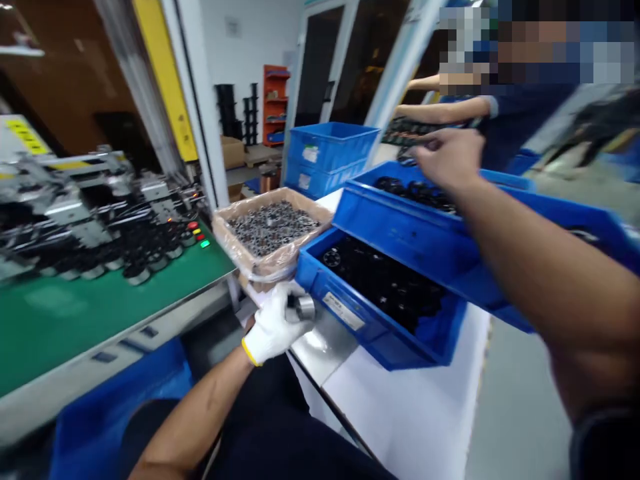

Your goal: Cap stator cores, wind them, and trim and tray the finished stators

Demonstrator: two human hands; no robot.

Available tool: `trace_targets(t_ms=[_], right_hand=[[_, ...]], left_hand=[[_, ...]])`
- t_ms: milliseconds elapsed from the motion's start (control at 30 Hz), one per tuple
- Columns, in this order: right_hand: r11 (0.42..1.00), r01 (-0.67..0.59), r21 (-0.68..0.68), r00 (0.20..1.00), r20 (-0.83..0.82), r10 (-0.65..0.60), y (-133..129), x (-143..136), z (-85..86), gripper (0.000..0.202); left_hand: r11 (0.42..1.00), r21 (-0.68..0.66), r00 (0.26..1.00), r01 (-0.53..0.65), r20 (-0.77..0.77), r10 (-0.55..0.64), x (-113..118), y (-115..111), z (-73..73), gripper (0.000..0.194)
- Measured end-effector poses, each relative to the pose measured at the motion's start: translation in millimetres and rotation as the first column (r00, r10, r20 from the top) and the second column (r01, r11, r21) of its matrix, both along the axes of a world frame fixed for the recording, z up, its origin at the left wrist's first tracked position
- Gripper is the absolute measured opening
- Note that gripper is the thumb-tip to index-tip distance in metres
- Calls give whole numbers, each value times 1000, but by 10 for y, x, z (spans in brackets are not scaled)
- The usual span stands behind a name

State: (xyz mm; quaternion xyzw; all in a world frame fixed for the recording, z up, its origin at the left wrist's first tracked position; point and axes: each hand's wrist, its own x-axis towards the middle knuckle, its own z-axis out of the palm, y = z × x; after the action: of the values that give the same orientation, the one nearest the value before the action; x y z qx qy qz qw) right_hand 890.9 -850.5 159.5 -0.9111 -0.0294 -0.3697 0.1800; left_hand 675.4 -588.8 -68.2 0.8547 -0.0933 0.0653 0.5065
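My left hand, in a white glove with a yellow cuff, is closed around a short silver metal ring in front of the lower blue bin. Bare and slightly blurred, my right hand is above the upper blue bin. Its fingers are pinched together near a small dark piece that I cannot make out. Black parts lie in the upper bin. The lower blue bin holds more black plastic parts, one of them round with a pale face.
A plastic-lined carton of small metal parts stands behind my left hand. On the left, a machine and a row of black-and-silver pieces sit over a green surface. Stacked blue crates are farther back. A co-worker's arms reach in at upper right.
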Motion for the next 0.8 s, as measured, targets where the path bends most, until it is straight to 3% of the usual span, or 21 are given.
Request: trace_targets(t_ms=[67,100,167,233,333,400,433,500,567,667,800], right_hand=[[990,-125,68,991,-34,127,265,-212,-174,27],[960,-252,119,961,-81,263,400,-352,-315,24],[792,-542,282,777,-189,600,648,-677,-659,19],[633,-686,359,614,-180,768,854,-999,-1008,25],[508,-830,230,529,39,848,1057,-1341,-1390,28],[481,-873,76,486,177,856,1114,-1456,-1524,24],[474,-880,14,466,215,859,1124,-1490,-1564,25],[440,-896,-61,416,229,880,1122,-1533,-1611,29],[382,-918,-105,358,189,914,1107,-1563,-1636,35],[312,-936,-162,290,147,946,1080,-1599,-1653,39],[361,-912,-196,333,161,929,1045,-1605,-1642,45]], left_hand=[[992,-117,989,-52,133,68,-54,170,173,54],[986,-155,983,-60,165,85,-65,252,244,55],[966,-250,986,-61,137,98,-64,394,337,61],[909,-411,995,-71,33,93,-51,485,360,68],[707,-703,996,-74,-89,17,-45,482,293,73],[584,-811,992,-41,-103,-75,-50,395,224,78],[557,-830,990,-16,-93,-110,-50,339,191,81],[566,-823,992,48,-29,-126,-37,236,131,88],[612,-786,995,93,54,-82,-4,173,76,92],[677,-731,995,84,100,-15,48,174,12,95],[713,-697,991,72,130,27,29,257,30,91]])
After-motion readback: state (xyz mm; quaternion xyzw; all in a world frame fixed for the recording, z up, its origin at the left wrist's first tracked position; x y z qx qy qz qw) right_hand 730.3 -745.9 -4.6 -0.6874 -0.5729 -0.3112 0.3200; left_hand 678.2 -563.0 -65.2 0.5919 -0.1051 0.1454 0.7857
